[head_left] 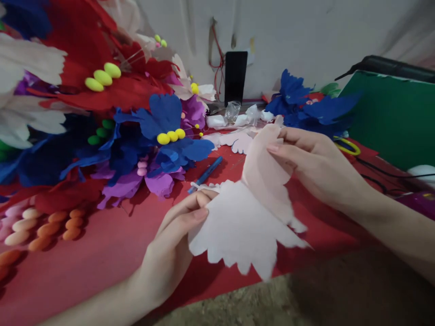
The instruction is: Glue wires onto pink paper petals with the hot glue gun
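A red-covered table (112, 267) stands above a mottled floor (231, 303). On its left sit massed blue, red, purple and white flowers (166, 113), with 2 full rows of 3 orange ovals (49, 229) lying before them. A blue pen (208, 174) lies mid-table; behind it are pale scalloped cut-outs (239, 142) and clear bags (233, 112).

A black phone (235, 78) stands by the pale wall (288, 31), with a red cord (221, 63) hanging just left of it. Blue, red and purple flowers (166, 113) crowd the left side of the red tabletop (102, 253). Orange beads (74, 224) (grouped in short rows) lie in front of them, and a blue pen (209, 172) lies beside them. A green board (390, 117) stands far right, near a yellow loop (355, 147).
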